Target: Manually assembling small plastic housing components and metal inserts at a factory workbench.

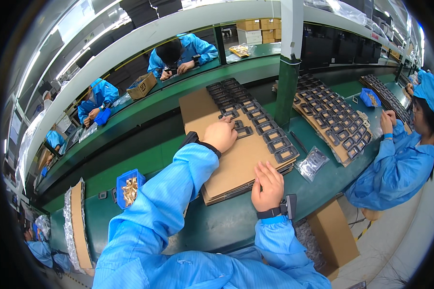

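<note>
Black frames [261, 123] lie in rows on a cardboard sheet [236, 166], along its right edge and closely packed at its far end. The sheet tops a stack set on the green bench [212, 226], close to the bench's near edge.

Nearest: right hand [267, 187] rests at the sheet's near right corner, fingers extended, thumb apart, nothing in its grasp. An open cardboard box [333, 233] stands below the bench's near edge, right side. Left of the stack, a blue tray [121, 191] holds gold-coloured metal pieces [129, 191]; farther left lies a long cardboard strip [80, 226].

Mid-range: left hand [220, 135] is over the sheet, fingers bent, fingertips at one frame near the rows' left side. Cannot tell whether it pinches that frame or only touches it. Right of the stack: a clear bag [312, 164] with dark contents, and a thin black tool [298, 142].

Farther: a second cardboard sheet [330, 144] carries more frames, beyond a green post [287, 94]. At right, a co-worker [395, 154] in blue sits beside the bench. Across, another co-worker [197, 48] bends over a far bench [188, 79], where a brown box [142, 86] stands.
</note>
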Demonstrator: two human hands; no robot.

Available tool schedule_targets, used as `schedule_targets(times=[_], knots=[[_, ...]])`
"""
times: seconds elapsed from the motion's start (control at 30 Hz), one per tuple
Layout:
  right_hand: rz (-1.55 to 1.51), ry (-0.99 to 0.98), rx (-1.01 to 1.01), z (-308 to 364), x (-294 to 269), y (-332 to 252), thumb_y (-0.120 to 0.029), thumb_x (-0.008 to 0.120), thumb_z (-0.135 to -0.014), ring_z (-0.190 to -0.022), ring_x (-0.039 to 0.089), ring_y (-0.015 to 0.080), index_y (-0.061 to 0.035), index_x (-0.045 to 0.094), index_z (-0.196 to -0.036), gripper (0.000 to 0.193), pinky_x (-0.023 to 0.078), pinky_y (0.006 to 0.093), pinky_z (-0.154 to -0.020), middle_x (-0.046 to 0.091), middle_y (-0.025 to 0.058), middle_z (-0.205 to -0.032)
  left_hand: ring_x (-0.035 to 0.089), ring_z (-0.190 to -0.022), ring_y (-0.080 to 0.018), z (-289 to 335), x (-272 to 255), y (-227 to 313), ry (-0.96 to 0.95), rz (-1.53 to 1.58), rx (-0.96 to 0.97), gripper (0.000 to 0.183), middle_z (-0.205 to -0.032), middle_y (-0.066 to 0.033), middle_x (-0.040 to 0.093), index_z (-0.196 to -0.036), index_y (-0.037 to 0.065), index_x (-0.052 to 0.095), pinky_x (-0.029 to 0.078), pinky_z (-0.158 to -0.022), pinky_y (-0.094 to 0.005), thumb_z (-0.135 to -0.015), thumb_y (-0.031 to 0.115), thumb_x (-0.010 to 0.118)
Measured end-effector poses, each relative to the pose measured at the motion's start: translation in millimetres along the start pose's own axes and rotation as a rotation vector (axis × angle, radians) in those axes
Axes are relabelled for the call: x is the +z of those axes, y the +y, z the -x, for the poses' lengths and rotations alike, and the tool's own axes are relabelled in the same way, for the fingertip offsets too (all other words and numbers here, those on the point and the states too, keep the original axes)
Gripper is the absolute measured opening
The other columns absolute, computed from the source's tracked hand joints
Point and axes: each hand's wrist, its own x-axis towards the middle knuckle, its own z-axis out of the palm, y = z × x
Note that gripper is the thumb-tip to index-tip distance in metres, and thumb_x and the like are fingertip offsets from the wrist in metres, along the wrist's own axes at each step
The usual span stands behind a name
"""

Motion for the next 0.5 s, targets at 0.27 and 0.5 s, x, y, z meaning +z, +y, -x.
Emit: schedule_targets(times=[0.27,0.5], knots=[[-0.002,0.018,0.006,2.0,1.2,1.8,-0.005,0.063,-0.079,-0.122,0.060,0.0317,-0.0031,0.073,-0.108,0.031,0.044,0.0454,-0.098,0.070,0.0109,-0.121,0.044,-0.139,-0.0381,-7.8,5.1,1.0,-0.029,0.075,-0.106,0.052,-0.148,-0.0249,0.047,-0.140,0.000,0.053,0.039,-0.114,-0.0418,-0.098,0.030,0.049],[-0.004,0.009,0.001,0.8,-0.6,1.2,-0.005,0.064,-0.079,-0.121,0.061,0.0316,-0.0032,0.073,-0.107,0.030,0.045,0.0451,-0.097,0.071,0.0109,-0.120,0.016,-0.153,-0.0395,-11.8,8.0,5.7,-0.257,0.042,-0.339,0.083,-0.163,-0.0271,0.017,-0.154,-0.010,0.020,0.019,-0.124,-0.0443,-0.103,0.053,0.036]])
